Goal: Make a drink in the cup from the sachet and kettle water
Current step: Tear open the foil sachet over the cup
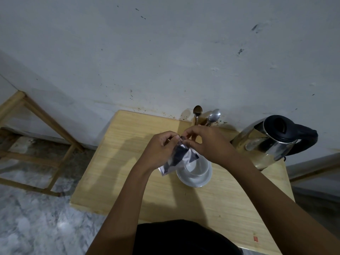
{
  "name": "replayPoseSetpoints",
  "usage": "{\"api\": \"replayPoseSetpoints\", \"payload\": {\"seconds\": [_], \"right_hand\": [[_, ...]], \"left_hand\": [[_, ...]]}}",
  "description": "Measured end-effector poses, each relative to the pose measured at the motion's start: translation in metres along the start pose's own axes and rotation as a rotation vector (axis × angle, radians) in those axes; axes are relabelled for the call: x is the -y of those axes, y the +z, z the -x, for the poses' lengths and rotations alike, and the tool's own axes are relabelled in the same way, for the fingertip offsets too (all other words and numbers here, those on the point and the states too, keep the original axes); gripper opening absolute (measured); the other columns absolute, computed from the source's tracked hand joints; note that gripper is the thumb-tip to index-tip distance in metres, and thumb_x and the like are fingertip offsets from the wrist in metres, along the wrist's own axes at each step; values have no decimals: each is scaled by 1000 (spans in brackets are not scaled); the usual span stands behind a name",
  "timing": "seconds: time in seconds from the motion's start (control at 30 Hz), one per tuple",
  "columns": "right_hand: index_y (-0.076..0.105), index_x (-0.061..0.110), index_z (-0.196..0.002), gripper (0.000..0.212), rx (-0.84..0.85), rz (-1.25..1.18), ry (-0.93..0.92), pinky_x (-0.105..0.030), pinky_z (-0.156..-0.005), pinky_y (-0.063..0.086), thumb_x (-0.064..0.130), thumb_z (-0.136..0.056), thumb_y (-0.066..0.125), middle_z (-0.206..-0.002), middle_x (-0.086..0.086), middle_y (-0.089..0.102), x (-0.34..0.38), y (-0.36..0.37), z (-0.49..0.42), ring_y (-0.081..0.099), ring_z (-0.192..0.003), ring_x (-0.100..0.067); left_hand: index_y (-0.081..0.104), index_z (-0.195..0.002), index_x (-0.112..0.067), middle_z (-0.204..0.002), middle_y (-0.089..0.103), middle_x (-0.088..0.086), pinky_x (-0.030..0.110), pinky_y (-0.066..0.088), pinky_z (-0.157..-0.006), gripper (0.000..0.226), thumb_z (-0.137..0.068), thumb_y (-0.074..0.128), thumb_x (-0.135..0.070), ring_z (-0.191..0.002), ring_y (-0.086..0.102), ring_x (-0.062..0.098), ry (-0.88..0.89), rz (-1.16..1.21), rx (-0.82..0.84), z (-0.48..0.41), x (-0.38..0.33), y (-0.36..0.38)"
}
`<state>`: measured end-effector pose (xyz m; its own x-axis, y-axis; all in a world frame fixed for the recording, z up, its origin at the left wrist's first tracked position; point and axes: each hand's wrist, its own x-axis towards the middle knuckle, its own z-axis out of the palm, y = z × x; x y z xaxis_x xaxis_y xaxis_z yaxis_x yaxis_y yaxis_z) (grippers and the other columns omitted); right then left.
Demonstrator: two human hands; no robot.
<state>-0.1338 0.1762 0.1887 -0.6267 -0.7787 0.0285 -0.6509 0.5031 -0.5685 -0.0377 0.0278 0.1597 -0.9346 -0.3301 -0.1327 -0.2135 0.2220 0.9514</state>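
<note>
A dark and silvery sachet (176, 159) hangs over the left rim of a white cup (199, 167). The cup stands on a white saucer (195, 182) on the wooden table (128, 162). My left hand (160, 148) and my right hand (207, 144) both pinch the sachet's top edge, fingertips close together. The sachet's upper corner is hidden by my fingers. A steel kettle (270, 142) with a black lid and handle stands at the table's right side, apart from both hands.
Two metal spoons (197, 111) (214, 115) stand upright in a holder at the table's back edge, just behind my hands. A wooden frame (46, 126) stands on the marble floor to the left. The wall runs right behind the table.
</note>
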Motion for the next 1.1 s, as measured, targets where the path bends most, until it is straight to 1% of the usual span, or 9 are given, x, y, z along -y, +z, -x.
{"api": "replayPoseSetpoints", "payload": {"seconds": [0.1, 0.2, 0.37, 0.53, 0.63, 0.73, 0.83, 0.9, 1.1], "right_hand": [[71, 27, -95, 8, 60, -52, 37, -8, -63, 35, 22, -89, 68, -79, 21, 60, -2, -3, -4, 54, -75, 8], [74, 20, -94, 7, 14, -45, -21, -10, -64, 39, 19, -88, 70, -79, 16, 62, -1, -3, -6, 56, -72, 3], [74, 13, -89, 7, -110, 2, -195, -28, -68, 51, 8, -85, 71, -85, 0, 68, -5, 5, -1, 60, -78, -12], [74, 14, -90, 8, -115, -32, -167, -17, -70, 46, 8, -86, 70, -87, 2, 69, -7, 3, -2, 60, -78, -8], [75, 14, -92, 9, -114, -44, -163, -5, -70, 40, 8, -86, 70, -88, 5, 69, -7, 3, -5, 59, -76, -3], [74, 12, -91, 10, -164, -27, -207, -14, -70, 46, 5, -86, 70, -88, 3, 70, -6, 6, -7, 60, -77, -5], [73, 7, -87, 8, -281, 65, -332, -29, -88, 52, 2, -84, 69, -84, -2, 71, -7, 16, -8, 66, -80, -16], [72, 3, -86, 6, -327, 85, -402, -35, -106, 45, -1, -84, 68, -82, -5, 70, -11, 22, -8, 65, -78, -17], [73, -2, -86, 17, -433, 121, -521, -41, -111, 40, 5, -92, 59, -84, -11, 71, -19, 35, -1, 66, -75, -18]], "left_hand": [[71, -90, -18, -89, 74, 4, 25, 52, -78, 21, -97, 51, -23, -86, 68, 15, 17, -52, 2, 0, 1, -1], [70, -86, -18, -85, 73, 1, 20, 51, -73, 21, -96, 52, -22, -78, 66, 8, 21, -9, -17, -1, 0, 1], [68, -80, -24, -78, 69, -5, 18, 49, -72, 22, -96, 53, -24, -72, 62, 5, -58, 88, -17, -3, -1, 1], [72, -92, -20, -81, 70, -8, 9, 48, -66, 23, -97, 52, -28, -72, 63, -3, -53, 89, 100, 0, -1, -6], [74, -89, -19, -83, 73, -4, 15, 51, -72, 21, -96, 55, -24, -78, 67, 2, -11, 85, 67, -2, 2, -9], [74, -84, -24, -76, 73, -12, 18, 52, -73, 22, -95, 56, -22, -76, 66, 2, 34, 91, 19, -5, 4, -10], [72, -82, -24, -67, 70, -19, 11, 49, -67, 24, -96, 54, -17, -70, 63, -4, 57, 160, 21, -4, 5, -10], [71, -82, -22, -66, 69, -18, 10, 48, -67, 24, -97, 52, -15, -69, 62, -4, 62, 190, 37, -3, 7, -10], [72, -90, -13, -79, 69, 1, 15, 52, -72, 23, -97, 50, -16, -77, 64, 7, 35, 277, 61, -1, 15, -6]]}}
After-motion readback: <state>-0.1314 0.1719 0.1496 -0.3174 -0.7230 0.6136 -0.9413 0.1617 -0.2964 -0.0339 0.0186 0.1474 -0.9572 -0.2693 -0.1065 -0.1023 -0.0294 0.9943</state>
